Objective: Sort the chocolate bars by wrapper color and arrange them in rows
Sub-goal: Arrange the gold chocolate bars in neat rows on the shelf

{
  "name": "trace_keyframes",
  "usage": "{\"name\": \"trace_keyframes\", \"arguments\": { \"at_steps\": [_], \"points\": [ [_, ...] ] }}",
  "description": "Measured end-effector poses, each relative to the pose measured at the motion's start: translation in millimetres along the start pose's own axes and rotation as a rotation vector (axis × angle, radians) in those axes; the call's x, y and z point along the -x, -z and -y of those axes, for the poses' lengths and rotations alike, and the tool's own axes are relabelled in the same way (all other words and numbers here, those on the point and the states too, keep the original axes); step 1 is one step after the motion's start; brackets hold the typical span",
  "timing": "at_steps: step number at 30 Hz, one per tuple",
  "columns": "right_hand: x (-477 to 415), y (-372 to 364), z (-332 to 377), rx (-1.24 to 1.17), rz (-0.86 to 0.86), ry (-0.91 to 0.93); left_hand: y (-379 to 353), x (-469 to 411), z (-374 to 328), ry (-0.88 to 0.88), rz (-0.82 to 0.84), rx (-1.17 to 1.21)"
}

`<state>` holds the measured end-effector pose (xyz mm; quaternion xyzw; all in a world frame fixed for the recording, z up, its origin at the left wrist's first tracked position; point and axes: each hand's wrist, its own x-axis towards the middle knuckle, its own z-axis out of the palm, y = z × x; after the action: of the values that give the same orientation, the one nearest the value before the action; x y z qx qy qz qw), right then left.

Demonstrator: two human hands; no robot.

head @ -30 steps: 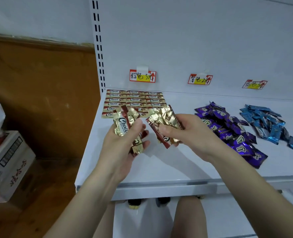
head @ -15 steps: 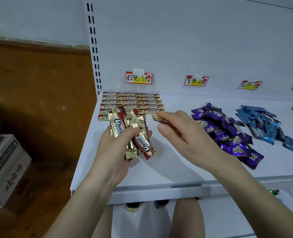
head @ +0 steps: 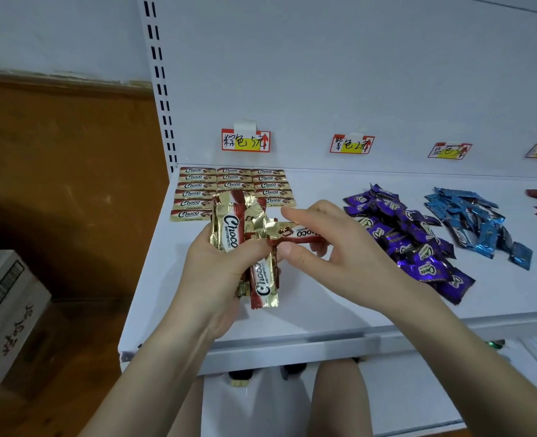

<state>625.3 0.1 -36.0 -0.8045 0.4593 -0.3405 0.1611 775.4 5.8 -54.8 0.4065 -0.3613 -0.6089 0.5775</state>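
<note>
The left hand [head: 212, 279] grips a fan of gold-and-brown bars [head: 229, 231], their long axes running near to far; the right hand [head: 339, 257], thumb and fingers curled, pinches a single bar [head: 305, 232] lying crosswise, long axis left to right, its left end meeting the fan; both hands are over the white shelf [head: 292, 316]; flat gold rows [head: 197, 193] lie far left; a purple pile [head: 409, 241] and a blue pile [head: 475, 225] sit to the right.
</note>
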Motion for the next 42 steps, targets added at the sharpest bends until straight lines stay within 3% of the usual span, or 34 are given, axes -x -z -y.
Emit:
{"name": "trace_keyframes", "arguments": {
  "at_steps": [5, 11, 16, 19, 24, 26, 27, 30, 32, 34, 38, 42],
  "points": [
    [-2, 1, -11, 0.015, 0.011, 0.004, 0, -6, 0, 0.014, -0.008, 0.069],
    [-13, 3, -22, -0.073, 0.042, -0.011, -6, -16, 3, -0.049, -0.044, -0.038],
    [-18, -4, -27, -0.685, -0.101, -0.414, -8, -25, 5, -0.119, -0.135, -0.032],
    [-18, -17, -28, -1.079, -0.079, -0.628, -10, -29, 7, -0.140, -0.162, -0.025],
    [-30, -19, -30, -1.266, -0.089, -0.683, -5, -34, 7, -0.104, -0.143, -0.018],
    [-37, -14, -38, -1.149, -0.108, -0.635, 3, -37, 5, -0.088, -0.155, 0.011],
    [-42, -9, -43, -0.979, -0.082, -0.590, 8, -38, 3, -0.084, -0.170, 0.024],
    [-58, 5, -59, -0.338, 0.191, -0.421, 22, -41, 1, -0.091, -0.218, 0.051],
    [-69, 8, -69, -0.097, 0.374, -0.368, 27, -43, 1, -0.089, -0.244, 0.075],
    [-77, 3, -75, 0.132, 0.454, -0.318, 27, -44, 2, -0.077, -0.255, 0.097],
    [-72, -9, -80, 0.359, 0.320, -0.231, 24, -45, 3, -0.047, -0.258, 0.132],
    [-57, -14, -79, 0.301, 0.236, -0.127, 22, -46, 5, -0.019, -0.257, 0.131]
  ]
}}
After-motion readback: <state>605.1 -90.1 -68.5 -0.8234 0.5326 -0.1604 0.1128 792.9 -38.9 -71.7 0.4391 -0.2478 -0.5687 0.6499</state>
